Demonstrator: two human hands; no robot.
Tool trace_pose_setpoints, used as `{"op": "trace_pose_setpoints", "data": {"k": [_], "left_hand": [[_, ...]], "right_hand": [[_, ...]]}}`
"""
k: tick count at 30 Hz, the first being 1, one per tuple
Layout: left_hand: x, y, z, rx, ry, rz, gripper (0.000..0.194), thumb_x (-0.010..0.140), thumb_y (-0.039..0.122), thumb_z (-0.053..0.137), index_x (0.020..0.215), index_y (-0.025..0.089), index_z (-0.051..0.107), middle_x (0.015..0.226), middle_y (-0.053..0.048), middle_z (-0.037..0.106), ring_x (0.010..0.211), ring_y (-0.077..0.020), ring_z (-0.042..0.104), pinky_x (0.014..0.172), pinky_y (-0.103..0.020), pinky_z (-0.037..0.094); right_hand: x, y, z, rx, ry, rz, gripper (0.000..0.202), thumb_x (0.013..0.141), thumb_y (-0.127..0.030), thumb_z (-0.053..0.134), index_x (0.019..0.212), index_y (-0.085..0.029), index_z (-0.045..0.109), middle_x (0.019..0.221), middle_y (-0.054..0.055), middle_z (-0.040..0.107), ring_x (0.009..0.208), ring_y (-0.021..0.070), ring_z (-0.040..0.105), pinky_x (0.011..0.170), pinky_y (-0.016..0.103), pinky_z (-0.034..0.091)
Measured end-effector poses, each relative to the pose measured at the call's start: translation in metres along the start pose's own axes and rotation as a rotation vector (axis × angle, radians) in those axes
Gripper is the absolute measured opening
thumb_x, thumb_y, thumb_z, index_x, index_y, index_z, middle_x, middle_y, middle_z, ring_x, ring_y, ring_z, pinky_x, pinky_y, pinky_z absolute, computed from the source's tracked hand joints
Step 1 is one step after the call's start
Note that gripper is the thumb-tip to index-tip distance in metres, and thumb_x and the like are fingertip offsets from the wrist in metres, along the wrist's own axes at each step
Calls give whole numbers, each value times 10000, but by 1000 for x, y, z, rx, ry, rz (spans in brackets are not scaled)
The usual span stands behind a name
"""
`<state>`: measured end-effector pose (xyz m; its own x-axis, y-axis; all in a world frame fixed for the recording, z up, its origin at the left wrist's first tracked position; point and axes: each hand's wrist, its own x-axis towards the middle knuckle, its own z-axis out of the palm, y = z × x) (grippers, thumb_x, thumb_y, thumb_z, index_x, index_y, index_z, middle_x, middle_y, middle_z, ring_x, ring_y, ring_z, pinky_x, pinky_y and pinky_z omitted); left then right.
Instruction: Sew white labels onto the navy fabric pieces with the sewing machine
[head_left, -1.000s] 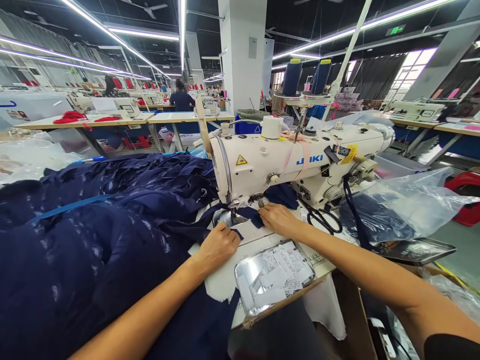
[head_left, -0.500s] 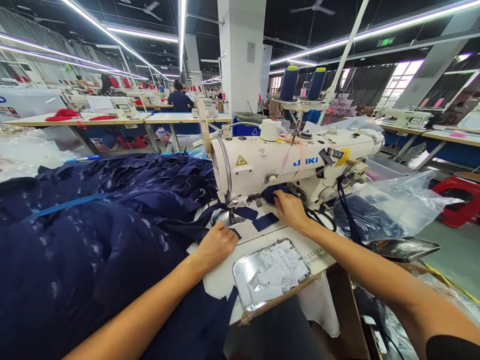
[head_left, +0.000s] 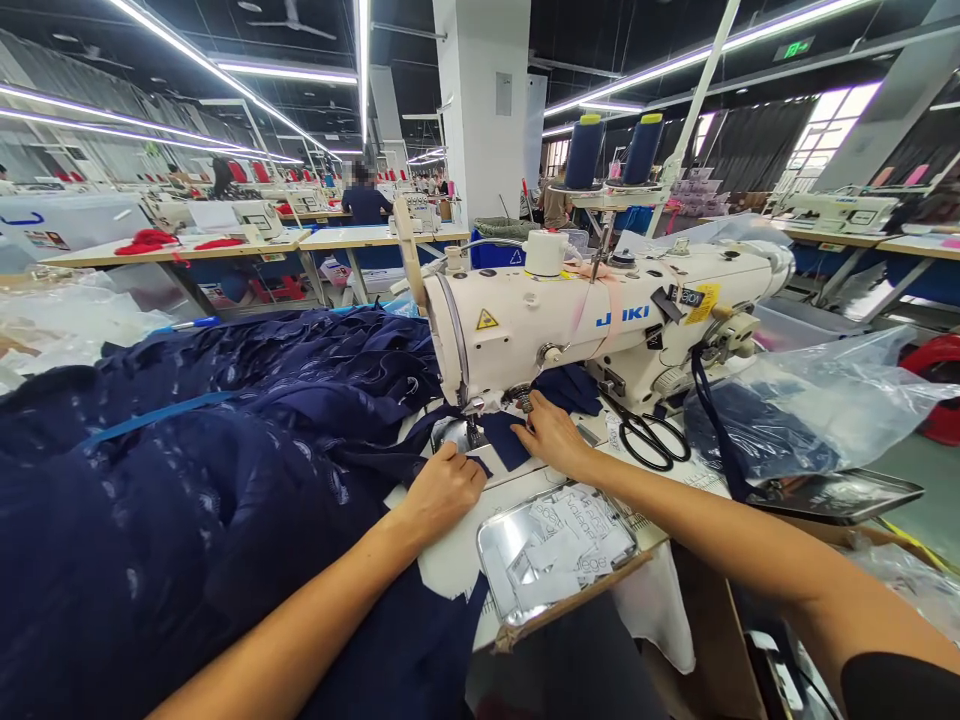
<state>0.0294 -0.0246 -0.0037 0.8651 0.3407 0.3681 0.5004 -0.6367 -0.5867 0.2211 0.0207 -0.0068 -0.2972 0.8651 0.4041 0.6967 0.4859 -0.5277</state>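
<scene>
A white sewing machine (head_left: 517, 325) stands over a pale bed. My left hand (head_left: 446, 490) is closed in a pinch on navy fabric just in front of the needle area. My right hand (head_left: 553, 435) rests by the small navy fabric piece (head_left: 504, 440) to the right of the needle, its fingers partly spread and touching the piece's right side. More navy fabric (head_left: 568, 388) lies under the machine arm, behind my right hand. In front of the machine, a metal tray (head_left: 495, 560) holds white printed labels (head_left: 574, 535).
Navy garments (head_left: 210, 470) are heaped at the left. Black scissors (head_left: 652, 440) lie right of my right hand. Beyond them are a clear plastic bag (head_left: 847, 400) and a dark tray (head_left: 847, 497). A person (head_left: 366, 200) sits further back.
My right hand has come left and nearer, away from the fabric under the machine arm to the small navy piece. The scissors show more fully. The view has shifted slightly.
</scene>
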Motion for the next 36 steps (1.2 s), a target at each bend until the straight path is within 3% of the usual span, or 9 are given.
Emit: {"op": "trace_pose_setpoints", "data": {"k": [3,5,11,15,21,24,30,36], "left_hand": [[1,0,1,1,25,-5,259,768,15,420,556,130,515,487,-17,519,458,-148,475,555,-301,278],[1,1,2,-5,21,-7,259,769,15,422,555,131,512,490,-17,517,459,-147,473,553,-300,277],[0,1,2,-19,-19,-11,270,791,18,397,573,130,511,509,-23,521,478,-152,477,565,-306,280],[0,1,3,-21,-13,-7,294,799,12,374,567,132,509,506,-24,516,475,-153,472,561,-312,273],[0,2,2,-12,-28,-12,281,800,13,382,587,129,525,502,-25,522,478,-146,477,558,-309,281],[0,2,2,1,-18,-12,285,796,10,382,577,130,521,491,-22,523,468,-144,478,552,-309,288],[-2,1,0,24,6,-37,270,783,10,387,581,127,524,480,-21,527,453,-143,483,558,-305,319],[-5,-1,-3,48,13,-58,271,807,6,332,693,95,561,505,-23,533,468,-141,479,554,-299,327]], "right_hand": [[-8,6,-13,-132,-108,-348,139,759,-220,581,876,-150,556,985,102,549,924,220,490,797,361,389],[-12,12,-17,-122,-200,-487,166,748,-280,617,845,-157,565,993,86,553,941,212,477,823,358,372],[-11,27,-13,-153,-240,-611,173,822,-321,530,832,-154,574,918,77,548,861,174,469,767,307,374],[-7,22,-15,-326,-222,-785,233,866,-325,452,768,-158,580,814,58,549,770,166,444,742,306,348],[-6,2,-15,-554,-217,-963,277,861,-108,366,657,-164,544,686,28,515,699,151,415,810,319,312],[-7,-10,-4,-577,-220,-881,236,834,-100,387,683,-151,560,695,41,523,727,167,438,802,330,322],[-1,-26,14,-514,-233,-456,173,835,-153,426,789,-105,586,838,87,554,756,182,491,696,313,365],[7,-25,15,-302,-326,-267,157,835,-169,463,754,-118,588,861,66,574,789,160,522,682,274,371]]}}
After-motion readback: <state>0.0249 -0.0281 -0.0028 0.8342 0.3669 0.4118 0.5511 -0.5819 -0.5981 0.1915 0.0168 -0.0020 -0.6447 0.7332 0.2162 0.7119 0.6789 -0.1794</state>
